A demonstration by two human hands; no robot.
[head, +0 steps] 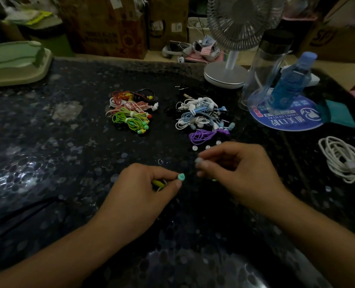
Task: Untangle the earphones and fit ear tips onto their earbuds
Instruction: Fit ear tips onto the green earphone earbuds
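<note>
Left hand: the left hand (145,183) pinches a teal earbud (181,176) between thumb and forefinger, its yellow-green cable (158,183) tucked under the curled fingers; this grip is closed on the earbud, low over the bench (47,152) near its front middle.
Right hand: the right hand (238,167), just beside the left, has its fingers curled with the fingertips (199,162) drawn together; they are blurred, so what this grip holds cannot be told.
Ear tips: loose white ear tips (194,148) lie just beyond the right hand.
Earphones: a bright bundle (130,111) mid-bench; a white, blue and purple heap (203,115) nearer the right edge.
Back right corner: fan (232,38), blue bottle (291,80).
Right edge: coiled white cable (338,159).
</note>
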